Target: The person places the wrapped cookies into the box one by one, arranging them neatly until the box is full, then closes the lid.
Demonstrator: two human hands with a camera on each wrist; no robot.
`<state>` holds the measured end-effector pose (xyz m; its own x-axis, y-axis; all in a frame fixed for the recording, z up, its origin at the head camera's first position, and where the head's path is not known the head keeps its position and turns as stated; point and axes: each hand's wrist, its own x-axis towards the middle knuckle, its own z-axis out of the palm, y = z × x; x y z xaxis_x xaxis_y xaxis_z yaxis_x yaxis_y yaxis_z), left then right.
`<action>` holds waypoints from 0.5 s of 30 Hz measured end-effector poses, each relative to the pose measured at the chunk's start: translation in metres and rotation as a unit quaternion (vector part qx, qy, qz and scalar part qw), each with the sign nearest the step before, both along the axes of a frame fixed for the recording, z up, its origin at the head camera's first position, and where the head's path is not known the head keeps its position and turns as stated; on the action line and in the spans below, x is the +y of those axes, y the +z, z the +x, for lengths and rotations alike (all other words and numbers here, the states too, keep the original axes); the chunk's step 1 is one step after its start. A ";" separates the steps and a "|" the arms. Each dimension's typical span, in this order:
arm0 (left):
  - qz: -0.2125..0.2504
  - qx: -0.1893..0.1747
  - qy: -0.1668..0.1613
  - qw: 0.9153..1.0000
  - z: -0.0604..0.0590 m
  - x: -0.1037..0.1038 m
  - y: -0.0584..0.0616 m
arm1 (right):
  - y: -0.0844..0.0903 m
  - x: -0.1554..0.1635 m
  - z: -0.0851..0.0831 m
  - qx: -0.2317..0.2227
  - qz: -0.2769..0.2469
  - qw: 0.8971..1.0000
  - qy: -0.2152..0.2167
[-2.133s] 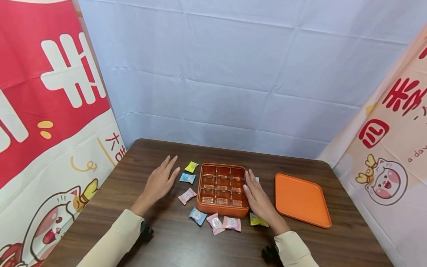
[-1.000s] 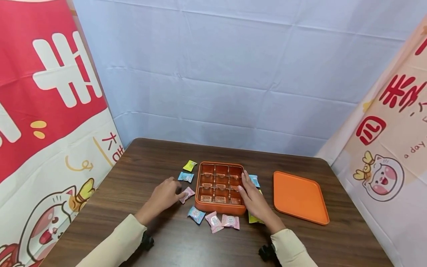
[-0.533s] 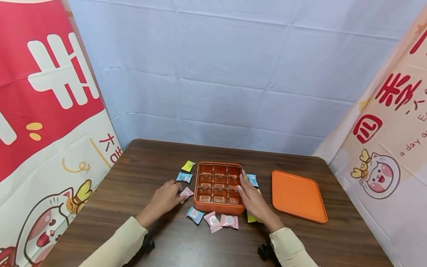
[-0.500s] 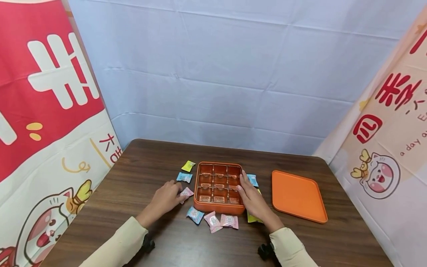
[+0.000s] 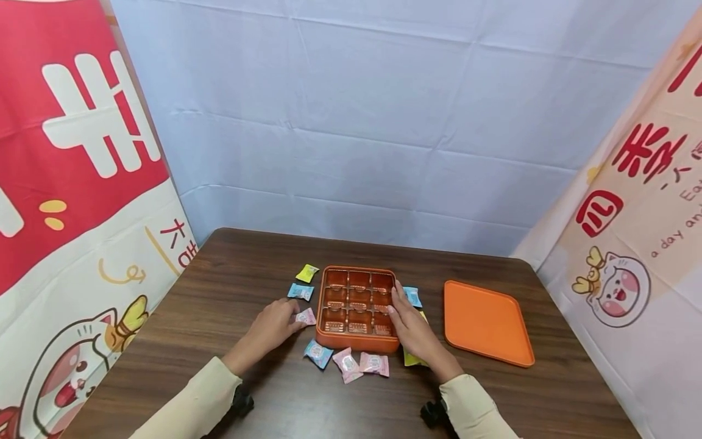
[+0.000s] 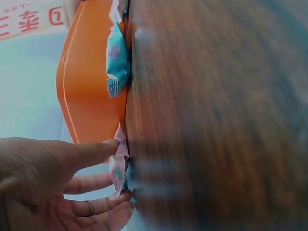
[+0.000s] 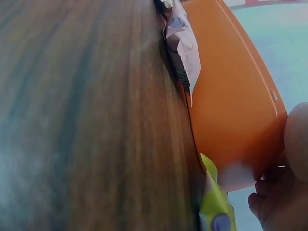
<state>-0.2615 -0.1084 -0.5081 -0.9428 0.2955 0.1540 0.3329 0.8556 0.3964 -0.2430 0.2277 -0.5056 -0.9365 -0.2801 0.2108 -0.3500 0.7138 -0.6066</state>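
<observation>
With thumb and fingers, my left hand [image 5: 271, 327] pinches a pink wrapped candy [image 6: 118, 172] on the table, just left of the orange box [image 5: 356, 344]. The box has a clear divider with square compartments, and no candy shows in them. My right hand [image 5: 415, 330] rests along the box's right side, fingers fairly straight and the thumb by the rim. Under that hand a yellow-green candy [image 7: 216, 209] is partly hidden. Beyond it lies a blue candy [image 5: 412, 296].
Left of the box lie a yellow candy [image 5: 307, 272] and a blue candy [image 5: 300, 291]. In front are another blue candy [image 5: 318, 353] and two pink candies, one [image 5: 348, 364] beside the other [image 5: 375, 364]. An orange lid [image 5: 487, 323] lies flat at the right of the brown table [image 5: 307, 408].
My left hand has come down from above the table's left side, its fingers bending onto the pink candy. The right hand stays against the box. The whole view has drifted slightly.
</observation>
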 end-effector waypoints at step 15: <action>0.063 0.019 -0.016 0.998 -0.002 -0.007 -0.002 | 0.000 0.001 0.000 -0.008 -0.003 1.000 0.000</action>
